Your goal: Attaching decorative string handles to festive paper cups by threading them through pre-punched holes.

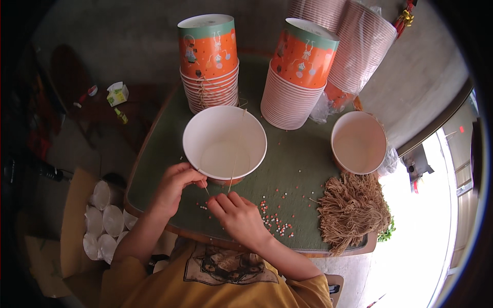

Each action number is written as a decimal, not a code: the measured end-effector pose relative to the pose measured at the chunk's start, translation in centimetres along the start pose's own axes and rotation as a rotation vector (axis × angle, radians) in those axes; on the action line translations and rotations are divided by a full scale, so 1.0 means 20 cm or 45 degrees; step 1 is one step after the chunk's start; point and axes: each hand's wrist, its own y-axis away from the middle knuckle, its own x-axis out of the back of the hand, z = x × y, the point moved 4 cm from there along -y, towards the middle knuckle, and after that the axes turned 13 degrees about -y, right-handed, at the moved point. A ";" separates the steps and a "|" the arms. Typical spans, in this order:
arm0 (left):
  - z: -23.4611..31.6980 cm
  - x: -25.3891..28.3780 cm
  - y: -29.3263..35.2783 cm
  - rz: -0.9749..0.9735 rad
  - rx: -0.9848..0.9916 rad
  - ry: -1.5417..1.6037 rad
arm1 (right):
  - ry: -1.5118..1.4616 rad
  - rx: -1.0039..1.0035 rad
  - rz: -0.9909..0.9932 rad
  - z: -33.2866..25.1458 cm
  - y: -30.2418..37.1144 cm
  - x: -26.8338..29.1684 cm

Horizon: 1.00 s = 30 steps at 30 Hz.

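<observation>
Right in front of me an open paper bucket (215, 136), white inside, stands on the green table top. A thin string (234, 167) runs from its far rim across the mouth, down toward my right hand. My left hand (177, 186) pinches string at the bucket's near left rim, with a short length showing below the fingertips. My right hand (237, 218) is closed on the string just in front of the bucket, fingers bent downward. Small orange and white bits (277, 223) lie scattered beside my right hand.
Behind the bucket rise two stacks of upside-down orange paper buckets (208, 56) (305, 59). More wrapped stacks (362, 46) lean behind. To the right are another bucket (359, 141) and a heap of brown strings (354, 213). A carton (77, 220) holding white cups sits lower left.
</observation>
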 end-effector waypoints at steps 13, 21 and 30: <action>0.03 0.11 0.00 -0.063 -0.142 -0.051 | 0.104 -0.131 0.240 0.22 -0.10 0.24; 0.02 0.37 -0.15 0.110 -0.942 -0.617 | -1.326 -0.642 0.393 0.54 -0.31 0.46; 0.71 0.33 -0.49 -0.046 -1.811 -0.672 | -1.940 -0.652 0.416 0.77 -0.87 0.62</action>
